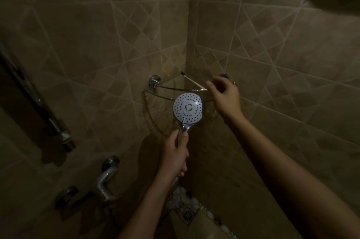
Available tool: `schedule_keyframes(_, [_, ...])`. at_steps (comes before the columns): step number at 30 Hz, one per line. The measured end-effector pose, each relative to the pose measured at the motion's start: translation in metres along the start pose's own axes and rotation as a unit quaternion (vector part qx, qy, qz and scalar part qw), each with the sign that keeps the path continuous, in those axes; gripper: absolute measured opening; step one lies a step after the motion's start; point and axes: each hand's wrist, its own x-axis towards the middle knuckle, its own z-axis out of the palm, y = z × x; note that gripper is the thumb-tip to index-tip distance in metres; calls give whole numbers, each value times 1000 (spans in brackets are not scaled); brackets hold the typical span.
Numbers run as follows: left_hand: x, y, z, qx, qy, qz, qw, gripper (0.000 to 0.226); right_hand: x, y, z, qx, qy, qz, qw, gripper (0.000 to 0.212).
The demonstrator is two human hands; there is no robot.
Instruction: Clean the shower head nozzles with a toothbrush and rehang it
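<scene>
My left hand [176,153] grips the chrome handle of the shower head [188,108], holding it upright with its round white nozzle face turned toward me. A toothbrush [192,80] with a pale handle and dark bristle end lies on the glass corner shelf [155,93], bristles pointing into the corner. My right hand [224,96] hovers at the handle end of the toothbrush, fingers apart and curled, fingertips at or just short of it. The scene is dim.
Tiled walls meet in a corner behind the shelf. A chrome mixer tap [103,182] sits on the left wall below. A vertical rail with a chrome fitting [58,131] runs along the left edge. A patterned ledge [187,209] lies below my arms.
</scene>
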Motion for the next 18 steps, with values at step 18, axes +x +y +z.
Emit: schedule_keyframes(18, [-64, -33, 44, -33, -197, 12, 980, 17, -135, 43, -68, 159, -274, 203, 927, 12])
